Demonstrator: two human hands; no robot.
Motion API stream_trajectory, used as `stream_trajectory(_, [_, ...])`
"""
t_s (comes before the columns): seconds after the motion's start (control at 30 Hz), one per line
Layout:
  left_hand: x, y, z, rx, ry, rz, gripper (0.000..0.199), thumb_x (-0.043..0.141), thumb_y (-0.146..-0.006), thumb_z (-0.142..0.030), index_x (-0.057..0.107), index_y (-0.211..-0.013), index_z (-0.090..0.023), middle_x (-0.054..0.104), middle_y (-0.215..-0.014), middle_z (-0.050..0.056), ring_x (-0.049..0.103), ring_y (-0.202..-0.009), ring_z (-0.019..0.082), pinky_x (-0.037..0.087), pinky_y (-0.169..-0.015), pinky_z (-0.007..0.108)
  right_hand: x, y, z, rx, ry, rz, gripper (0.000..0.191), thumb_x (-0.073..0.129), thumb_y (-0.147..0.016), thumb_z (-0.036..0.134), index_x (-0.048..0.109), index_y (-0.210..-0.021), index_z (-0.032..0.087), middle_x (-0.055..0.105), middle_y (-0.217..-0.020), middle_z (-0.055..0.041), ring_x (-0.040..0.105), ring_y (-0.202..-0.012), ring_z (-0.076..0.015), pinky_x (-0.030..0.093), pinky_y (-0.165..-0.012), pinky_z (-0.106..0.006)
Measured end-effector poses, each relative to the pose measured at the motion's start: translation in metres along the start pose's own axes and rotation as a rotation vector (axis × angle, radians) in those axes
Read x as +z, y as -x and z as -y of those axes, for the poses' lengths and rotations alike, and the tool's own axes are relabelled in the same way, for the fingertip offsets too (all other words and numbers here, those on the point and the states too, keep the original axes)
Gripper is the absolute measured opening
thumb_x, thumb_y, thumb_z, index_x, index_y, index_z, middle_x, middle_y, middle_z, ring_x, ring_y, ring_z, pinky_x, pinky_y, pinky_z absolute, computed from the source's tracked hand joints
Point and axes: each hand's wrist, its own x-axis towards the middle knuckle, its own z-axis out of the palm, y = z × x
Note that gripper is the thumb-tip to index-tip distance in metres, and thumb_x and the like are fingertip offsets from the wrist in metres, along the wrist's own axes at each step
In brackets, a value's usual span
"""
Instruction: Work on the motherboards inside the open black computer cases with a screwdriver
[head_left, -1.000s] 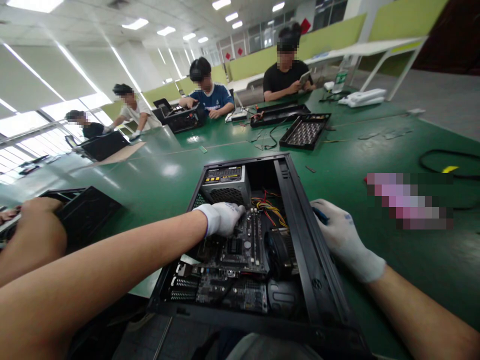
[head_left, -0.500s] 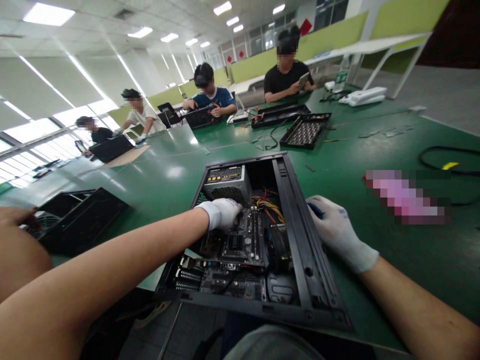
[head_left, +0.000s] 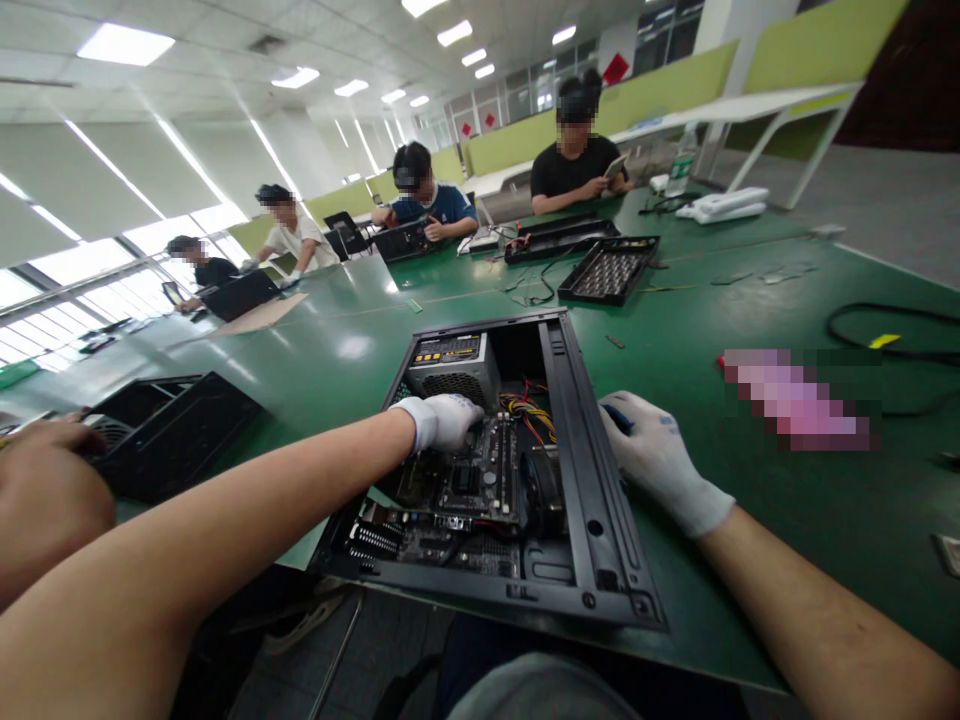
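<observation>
In front of me an open black computer case lies on its side at the table's near edge. My left hand, in a white glove, reaches inside with curled fingers gripping the upper edge of a motherboard; its fingertips are partly hidden. A second circuit board shows below that one. The power supply sits beyond the hand, with coloured cables beside it. At the case's right side, my gloved right hand is closed around a dark blue handle, mostly hidden.
Another person's hand is at the left by a second black case. Further off, several people work around the green table. A blurred pink item and a black cable lie on the right; a black tray lies ahead.
The near right corner of the case has shifted left and up in view, and my right hand has moved slightly left with it. My left hand keeps its place on the motherboard.
</observation>
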Motion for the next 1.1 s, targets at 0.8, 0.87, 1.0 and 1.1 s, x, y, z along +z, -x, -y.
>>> stream_trajectory(0.8, [-0.007,0.0021,-0.0033,-0.007,0.006,0.03,0.052,0.076,-0.08,-0.029,0.069,-0.13,-0.017,0.071,-0.134,0.014,0.067,-0.123,0.03,0.053,-0.104,0.033,0.007,-0.0008,-0.0062,0.015,0.01,-0.002,0.044,0.044,-0.096,0.055,0.064,-0.075,0.022,0.07,-0.083,-0.0092,0.064,-0.077,-0.0235,0.046,-0.07,-0.034])
stream_trajectory(0.87, [-0.0069,0.0018,-0.0034,-0.01,0.003,0.038,0.051,0.075,-0.08,-0.029,0.069,-0.13,-0.017,0.071,-0.133,0.014,0.068,-0.122,0.03,0.053,-0.103,0.033,0.0077,-0.0009,-0.007,0.02,0.014,-0.002,0.045,0.043,-0.096,0.055,0.064,-0.074,0.022,0.07,-0.083,-0.0094,0.064,-0.077,-0.0236,0.045,-0.07,-0.035])
stream_trajectory(1.0, [-0.006,0.0009,-0.0031,-0.011,0.002,0.025,0.049,0.074,-0.081,-0.028,0.069,-0.129,-0.017,0.073,-0.13,0.013,0.069,-0.12,0.03,0.054,-0.101,0.033,0.0089,-0.0012,-0.0077,0.035,0.021,-0.001,0.045,0.044,-0.094,0.057,0.063,-0.073,0.022,0.069,-0.083,-0.0097,0.064,-0.077,-0.0237,0.045,-0.069,-0.035])
stream_trajectory(1.1, [-0.0054,0.0006,-0.0031,0.004,0.006,0.02,0.046,0.072,-0.082,-0.03,0.071,-0.126,-0.016,0.073,-0.127,0.014,0.07,-0.117,0.03,0.055,-0.1,0.034,0.0086,-0.0015,-0.0061,0.044,0.027,-0.001,0.045,0.044,-0.093,0.057,0.063,-0.072,0.022,0.069,-0.082,-0.01,0.063,-0.077,-0.0239,0.045,-0.069,-0.035])
